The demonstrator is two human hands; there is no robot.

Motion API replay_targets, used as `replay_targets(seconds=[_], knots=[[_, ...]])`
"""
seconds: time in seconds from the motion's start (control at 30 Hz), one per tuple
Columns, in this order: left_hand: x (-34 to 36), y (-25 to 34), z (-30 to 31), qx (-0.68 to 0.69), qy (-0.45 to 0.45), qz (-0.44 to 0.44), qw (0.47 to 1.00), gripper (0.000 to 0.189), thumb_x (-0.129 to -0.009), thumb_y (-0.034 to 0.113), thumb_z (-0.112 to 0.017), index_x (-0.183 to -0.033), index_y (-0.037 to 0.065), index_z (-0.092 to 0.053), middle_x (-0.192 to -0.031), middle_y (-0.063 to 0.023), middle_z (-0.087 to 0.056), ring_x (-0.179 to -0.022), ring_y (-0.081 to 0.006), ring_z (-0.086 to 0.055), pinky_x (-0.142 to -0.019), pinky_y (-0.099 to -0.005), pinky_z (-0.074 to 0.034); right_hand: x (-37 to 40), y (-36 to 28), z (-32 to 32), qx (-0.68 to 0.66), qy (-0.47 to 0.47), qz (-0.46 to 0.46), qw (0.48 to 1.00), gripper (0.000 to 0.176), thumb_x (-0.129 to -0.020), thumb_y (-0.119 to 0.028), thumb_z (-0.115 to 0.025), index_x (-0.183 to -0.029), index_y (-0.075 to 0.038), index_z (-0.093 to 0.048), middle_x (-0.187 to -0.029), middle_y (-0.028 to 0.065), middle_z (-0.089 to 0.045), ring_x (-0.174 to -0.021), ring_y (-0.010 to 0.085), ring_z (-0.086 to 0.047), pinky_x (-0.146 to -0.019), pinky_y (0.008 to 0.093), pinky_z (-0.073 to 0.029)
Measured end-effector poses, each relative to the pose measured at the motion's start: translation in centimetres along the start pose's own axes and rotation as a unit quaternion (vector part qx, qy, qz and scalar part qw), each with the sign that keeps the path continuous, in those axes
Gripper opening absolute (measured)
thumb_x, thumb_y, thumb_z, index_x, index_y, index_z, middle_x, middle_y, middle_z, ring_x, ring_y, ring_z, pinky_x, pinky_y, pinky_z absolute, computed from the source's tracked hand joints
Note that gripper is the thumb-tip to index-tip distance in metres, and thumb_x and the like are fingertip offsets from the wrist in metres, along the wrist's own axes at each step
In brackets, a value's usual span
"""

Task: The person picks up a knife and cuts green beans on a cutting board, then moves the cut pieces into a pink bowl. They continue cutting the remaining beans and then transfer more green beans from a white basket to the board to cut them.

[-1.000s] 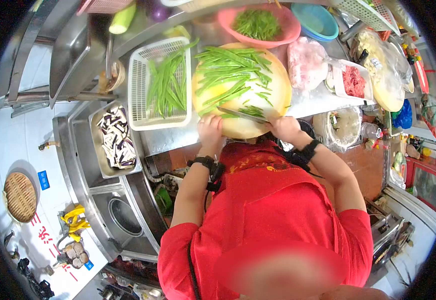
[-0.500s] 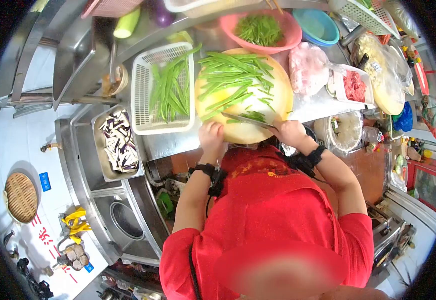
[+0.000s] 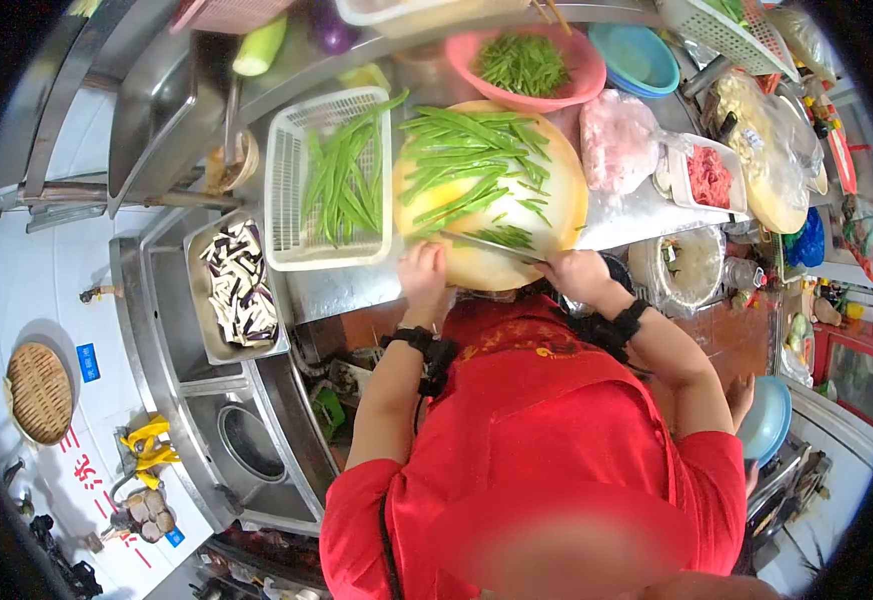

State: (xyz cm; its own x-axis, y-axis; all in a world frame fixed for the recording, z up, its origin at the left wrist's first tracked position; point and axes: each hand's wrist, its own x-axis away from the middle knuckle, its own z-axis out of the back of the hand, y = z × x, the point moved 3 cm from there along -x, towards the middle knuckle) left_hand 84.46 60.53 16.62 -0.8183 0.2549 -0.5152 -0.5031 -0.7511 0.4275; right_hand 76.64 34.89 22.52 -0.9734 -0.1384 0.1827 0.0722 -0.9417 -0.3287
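My right hand [image 3: 573,276] is wrapped round the handle of a kitchen knife [image 3: 491,246], whose blade lies low across the front of a round cutting board [image 3: 476,268]. Just behind the blade sits a small heap of cut green bean pieces [image 3: 506,236]. Whole and part-cut green beans [image 3: 466,150] cover the far half of the board. My left hand [image 3: 423,270] is closed, fingers curled, at the board's front left edge beside the knife tip; what it holds, if anything, is hidden. Left of the board, a white basket [image 3: 278,200] contains more long green beans [image 3: 344,190].
Behind the board stand a pink bowl [image 3: 581,97] of shredded greens and blue bowls [image 3: 646,55]. Bagged meat [image 3: 618,140] and a tray of red meat [image 3: 711,178] lie right. Cut eggplant [image 3: 241,285] fills a metal pan by the sink. Another person's hand [image 3: 741,400] touches a blue basin [image 3: 768,420].
Another person's hand and a blue basin have come into view at the right, behind my right arm. My hands and the knife stay in nearly the same place.
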Motion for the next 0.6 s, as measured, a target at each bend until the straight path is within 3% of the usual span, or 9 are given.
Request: replay_targets(seconds=[0.1,0.2,0.3,0.43,0.53,0.6], knots=[[-0.8,-1.3,0.6,-0.028,-0.012,0.02,0.999,0.019,-0.075,0.013,-0.066,-0.093,0.009,-0.063,-0.1,-0.0073,-0.059,-0.093,-0.0283,-0.055,-0.083,-0.0396,-0.042,-0.4,-0.1,-2.2,0.032,-0.019,0.012,0.999,0.039,-0.088,-0.042,-0.047,-0.078,-0.008,-0.061,-0.06,0.0153,-0.06,-0.055,0.0326,-0.061,-0.052,0.0431,-0.049],[-3.3,-1.2,0.9,-0.022,-0.087,-0.016,0.996,0.035,-0.079,0.02,-0.062,-0.112,0.01,-0.057,-0.112,-0.0107,-0.055,-0.103,-0.0314,-0.05,-0.089,-0.0411,-0.041,-0.2,0.3,-1.1,0.051,-0.038,-0.004,0.998,0.038,-0.087,-0.041,-0.048,-0.081,-0.007,-0.061,-0.059,0.0154,-0.06,-0.056,0.0325,-0.061,-0.052,0.0437,-0.049],[-4.1,-1.8,0.0,-0.033,-0.139,-0.027,0.989,0.036,-0.078,0.018,-0.061,-0.113,0.008,-0.056,-0.11,-0.0139,-0.055,-0.1,-0.0333,-0.052,-0.085,-0.0414,-0.044,0.8,0.5,0.6,0.009,-0.009,-0.017,1.0,0.037,-0.087,-0.04,-0.048,-0.081,-0.007,-0.062,-0.059,0.0152,-0.06,-0.058,0.032,-0.062,-0.053,0.0435,-0.049],[-3.8,-3.2,-0.8,-0.026,-0.175,0.014,0.984,0.035,-0.079,0.024,-0.062,-0.111,0.009,-0.058,-0.108,-0.0142,-0.055,-0.098,-0.0344,-0.053,-0.085,-0.0432,-0.043,0.9,-0.5,-0.8,0.014,-0.032,0.03,0.999,0.033,-0.087,-0.039,-0.049,-0.083,-0.008,-0.061,-0.063,0.0159,-0.061,-0.059,0.032,-0.062,-0.054,0.0438,-0.049],[-4.2,-2.7,-0.1,-0.043,-0.218,0.038,0.974,0.035,-0.08,0.021,-0.059,-0.112,0.005,-0.055,-0.107,-0.0162,-0.056,-0.095,-0.0362,-0.055,-0.082,-0.0428,-0.046,0.8,-0.3,-1.1,0.006,-0.03,0.001,1.0,0.033,-0.087,-0.04,-0.049,-0.085,-0.008,-0.06,-0.065,0.0166,-0.062,-0.06,0.033,-0.062,-0.055,0.0443,-0.049],[-4.1,-2.7,0.1,-0.044,-0.226,0.04,0.972,0.034,-0.079,0.021,-0.059,-0.109,0.006,-0.056,-0.105,-0.0163,-0.057,-0.093,-0.0364,-0.056,-0.08,-0.0431,-0.046,1.2,0.4,0.5,-0.02,-0.027,-0.078,0.996,0.034,-0.087,-0.04,-0.048,-0.086,-0.009,-0.06,-0.066,0.0173,-0.062,-0.061,0.0344,-0.062,-0.056,0.0448,-0.05]])
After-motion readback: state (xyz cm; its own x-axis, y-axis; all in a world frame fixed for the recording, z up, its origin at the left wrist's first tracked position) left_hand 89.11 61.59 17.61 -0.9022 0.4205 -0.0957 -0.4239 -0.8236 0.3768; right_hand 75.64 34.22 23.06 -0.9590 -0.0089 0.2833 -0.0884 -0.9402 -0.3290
